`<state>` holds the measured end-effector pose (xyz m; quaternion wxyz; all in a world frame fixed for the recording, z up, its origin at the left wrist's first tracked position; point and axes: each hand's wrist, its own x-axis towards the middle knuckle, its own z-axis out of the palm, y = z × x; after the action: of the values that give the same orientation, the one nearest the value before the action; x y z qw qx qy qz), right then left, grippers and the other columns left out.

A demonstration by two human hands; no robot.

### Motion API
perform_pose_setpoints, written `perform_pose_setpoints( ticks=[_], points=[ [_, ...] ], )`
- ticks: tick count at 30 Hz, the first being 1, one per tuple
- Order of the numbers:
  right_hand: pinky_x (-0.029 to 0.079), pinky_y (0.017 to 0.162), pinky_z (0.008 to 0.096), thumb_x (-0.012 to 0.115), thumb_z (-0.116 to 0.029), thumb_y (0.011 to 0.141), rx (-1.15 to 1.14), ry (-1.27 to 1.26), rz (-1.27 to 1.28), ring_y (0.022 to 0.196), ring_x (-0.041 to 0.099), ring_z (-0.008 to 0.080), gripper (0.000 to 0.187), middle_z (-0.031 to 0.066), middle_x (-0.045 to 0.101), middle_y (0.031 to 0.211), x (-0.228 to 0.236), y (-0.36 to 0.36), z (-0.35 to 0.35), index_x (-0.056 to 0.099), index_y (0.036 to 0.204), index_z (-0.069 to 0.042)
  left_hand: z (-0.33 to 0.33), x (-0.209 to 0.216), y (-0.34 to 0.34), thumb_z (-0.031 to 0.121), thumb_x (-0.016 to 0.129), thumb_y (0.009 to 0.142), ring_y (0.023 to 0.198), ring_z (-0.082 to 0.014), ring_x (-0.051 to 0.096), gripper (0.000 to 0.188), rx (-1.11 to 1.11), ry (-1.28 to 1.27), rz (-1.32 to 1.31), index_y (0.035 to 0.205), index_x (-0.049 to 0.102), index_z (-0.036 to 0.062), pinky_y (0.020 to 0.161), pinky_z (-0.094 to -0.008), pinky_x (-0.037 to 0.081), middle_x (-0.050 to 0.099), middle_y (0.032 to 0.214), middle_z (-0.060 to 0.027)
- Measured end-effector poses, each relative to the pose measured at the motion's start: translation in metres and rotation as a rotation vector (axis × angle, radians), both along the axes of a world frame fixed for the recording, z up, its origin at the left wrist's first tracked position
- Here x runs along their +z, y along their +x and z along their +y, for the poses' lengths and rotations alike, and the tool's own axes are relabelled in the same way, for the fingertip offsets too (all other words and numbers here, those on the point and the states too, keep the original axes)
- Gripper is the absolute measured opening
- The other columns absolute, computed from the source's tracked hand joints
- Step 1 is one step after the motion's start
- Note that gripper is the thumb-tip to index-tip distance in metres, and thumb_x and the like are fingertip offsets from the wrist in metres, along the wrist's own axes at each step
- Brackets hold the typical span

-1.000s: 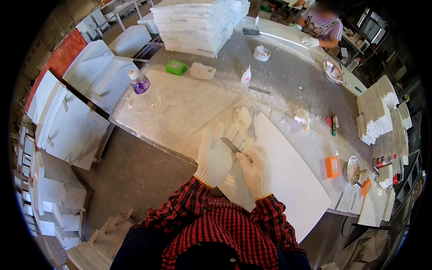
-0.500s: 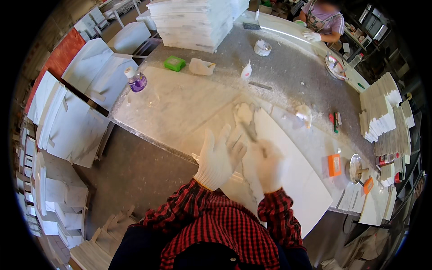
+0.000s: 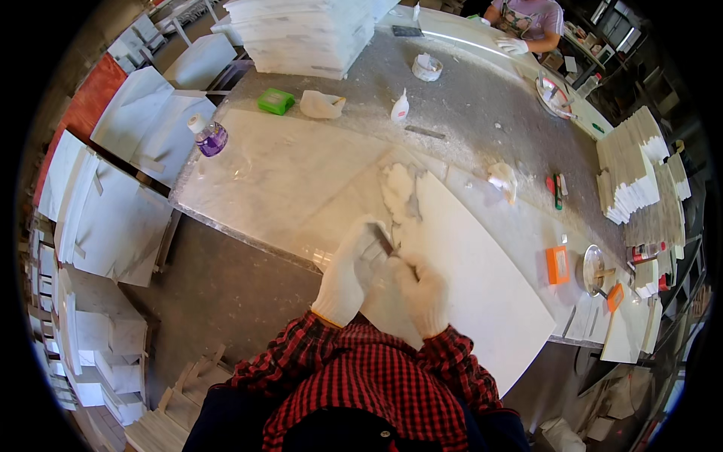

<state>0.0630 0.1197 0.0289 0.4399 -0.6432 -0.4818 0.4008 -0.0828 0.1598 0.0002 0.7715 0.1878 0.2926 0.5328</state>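
Observation:
A dark, thin flat blade (image 3: 382, 239), like a scraper, is held in my right hand (image 3: 423, 290), whose gloved fingers are closed round its near end. My left hand (image 3: 343, 275), also in a white knitted glove, is cupped with the fingers pointing away from me, and the blade's far end lies against it. Some left fingers are hidden or blurred. Both hands are over a pale stone slab (image 3: 482, 279) with a curved right edge. Beyond them, a patch of white paste (image 3: 399, 184) and grey smears mark the slab.
A purple bottle (image 3: 208, 135), green box (image 3: 276, 101), white dropper bottle (image 3: 400, 106) and white tub (image 3: 427, 67) stand farther off. Rightward are an orange box (image 3: 557, 265), a metal bowl (image 3: 593, 270) and stacked tiles (image 3: 633, 169). A co-worker (image 3: 527, 30) stands at the far right.
My right hand has drawn back from the paste patch toward me and slightly left. The blade now meets my left hand, whose spread fingers have curled inward. The view has shifted slightly.

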Motion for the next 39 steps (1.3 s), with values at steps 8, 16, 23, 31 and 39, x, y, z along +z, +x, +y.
perform_pose_setpoints(
  ticks=[8,16,23,31,39],
  points=[
    [0.057,0.081,0.0335,0.071,-0.011,0.094,0.069,0.087,-0.060,0.090,0.074,0.0255,0.021,0.0167,0.076,0.099,-0.032,0.001,-0.009,0.074,0.112,-0.002,-0.013,0.025,0.008,0.026,0.068,0.102,0.090,-0.0089,0.063,0.027,0.014,0.056,0.714,0.109,0.074,0.0009,0.084,-0.0258,0.051,0.072,0.098,-0.0001],
    [0.054,0.069,0.0314,0.070,-0.012,0.097,0.122,0.389,-0.295,0.071,0.066,0.0175,0.015,0.0138,0.069,0.080,-0.049,0.011,0.002,0.073,0.107,-0.001,-0.007,0.045,-0.017,0.019,0.068,0.099,0.089,-0.0066,0.065,0.025,-0.244,0.185,1.153,0.104,0.076,-0.0041,0.083,-0.0250,0.052,0.075,0.094,-0.0045],
    [0.047,0.057,0.0269,0.070,-0.017,0.099,-0.178,-0.034,0.083,0.061,0.057,0.0090,0.018,0.0040,0.067,0.073,-0.011,0.023,0.026,0.072,0.105,0.000,0.004,0.028,-0.050,0.018,0.068,0.098,0.085,-0.0082,0.066,0.025,-0.243,0.372,1.323,0.105,0.077,-0.0038,0.080,-0.0271,0.054,0.076,0.091,-0.0049],
    [0.045,0.056,0.0250,0.070,-0.018,0.098,-0.211,-0.121,0.091,0.059,0.053,0.0058,0.018,0.0030,0.068,0.073,-0.003,0.011,0.029,0.072,0.102,-0.001,0.053,0.027,-0.018,0.018,0.071,0.097,0.088,-0.0075,0.065,0.025,-0.193,0.176,0.721,0.105,0.077,-0.0050,0.081,-0.0253,0.052,0.074,0.092,-0.0017],
    [0.049,0.058,0.0266,0.070,-0.015,0.097,-0.282,0.024,-0.138,0.062,0.060,0.0079,0.015,0.0047,0.071,0.075,-0.025,-0.001,0.020,0.075,0.102,-0.002,0.077,0.026,0.002,0.021,0.065,0.099,0.078,-0.0107,0.060,0.024,-0.348,0.454,0.909,0.095,0.073,-0.0020,0.072,-0.0289,0.049,0.069,0.082,-0.0084]
  ],
)
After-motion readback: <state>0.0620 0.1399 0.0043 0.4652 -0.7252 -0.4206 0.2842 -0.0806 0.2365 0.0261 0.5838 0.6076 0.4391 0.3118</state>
